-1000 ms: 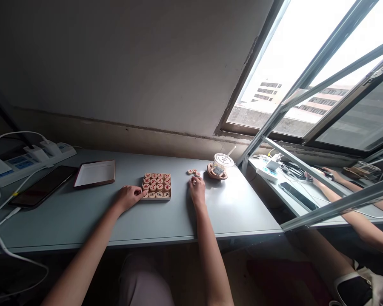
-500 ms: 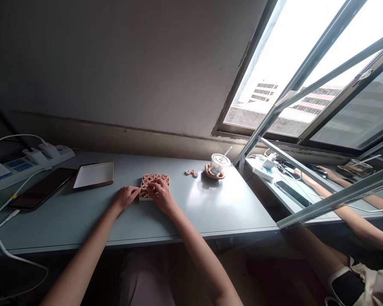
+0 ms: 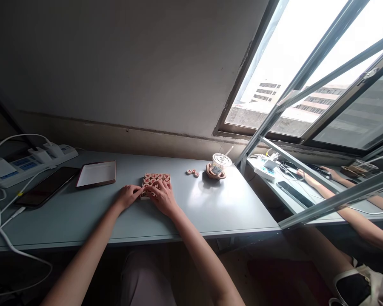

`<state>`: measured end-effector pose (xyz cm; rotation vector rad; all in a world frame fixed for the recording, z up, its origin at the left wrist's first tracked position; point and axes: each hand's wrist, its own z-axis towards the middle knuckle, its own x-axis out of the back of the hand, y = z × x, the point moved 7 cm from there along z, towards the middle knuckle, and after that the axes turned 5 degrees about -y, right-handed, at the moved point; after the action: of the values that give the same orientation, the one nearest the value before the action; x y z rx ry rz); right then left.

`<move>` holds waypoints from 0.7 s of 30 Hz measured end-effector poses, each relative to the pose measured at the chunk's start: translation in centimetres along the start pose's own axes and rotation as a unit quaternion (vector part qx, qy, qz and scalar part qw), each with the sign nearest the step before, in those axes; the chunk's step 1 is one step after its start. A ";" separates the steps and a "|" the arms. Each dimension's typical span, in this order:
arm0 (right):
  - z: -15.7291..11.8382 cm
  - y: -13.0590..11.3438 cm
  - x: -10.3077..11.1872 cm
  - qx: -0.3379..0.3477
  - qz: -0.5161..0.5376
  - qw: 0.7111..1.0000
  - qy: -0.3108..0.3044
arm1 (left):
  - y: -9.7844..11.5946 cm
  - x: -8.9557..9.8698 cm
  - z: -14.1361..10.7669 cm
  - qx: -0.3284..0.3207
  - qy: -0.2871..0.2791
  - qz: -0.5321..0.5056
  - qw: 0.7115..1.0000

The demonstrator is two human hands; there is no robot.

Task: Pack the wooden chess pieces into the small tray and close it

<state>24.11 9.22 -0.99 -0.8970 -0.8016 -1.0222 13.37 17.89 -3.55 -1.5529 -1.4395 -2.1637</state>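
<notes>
A small square box point(image 3: 146, 198) filled with round wooden Chinese chess pieces point(image 3: 153, 176) marked with red characters lies on the grey desk. My left hand point(image 3: 128, 196) is at its left side, fingers together and tips against the box's edge. Over the box's front right part lies my right hand point(image 3: 164, 198), fingers spread and reaching left across the pieces, the tips close to those of my left hand. It hides several pieces. I see no piece lifted in it. To the right, 3 loose chess pieces point(image 3: 193, 172) rest on the desk.
The box's lid point(image 3: 95, 174) lies white inside up at left, near a phone point(image 3: 46, 187) and a power strip point(image 3: 35, 163) with cables. A lidded cup with a straw point(image 3: 221, 163) stands in a brown holder point(image 3: 217, 175). Beyond the metal frame point(image 3: 322, 210), another person's arms point(image 3: 357, 219) rest on a desk.
My right hand's fingers have stretched out lower and further left over the pieces. My left hand stays at the box's edge. The whole view has shifted slightly.
</notes>
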 end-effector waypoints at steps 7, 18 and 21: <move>-0.3 -0.4 -0.1 0.007 0.003 1.000 0.002 | 0.0 -0.1 0.1 -0.004 -0.004 0.007 1.000; -1.6 15.3 3.0 -0.330 -0.100 0.938 0.036 | -0.5 -0.3 0.4 0.017 0.005 0.048 0.999; -2.3 17.5 1.8 -0.330 -0.092 0.939 -0.014 | -0.4 -0.4 0.4 0.015 0.009 0.060 0.998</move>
<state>41.44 10.98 -4.50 -1.4258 -0.5695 -1.4881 13.55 18.26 -4.09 -1.5640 -1.3313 -2.0738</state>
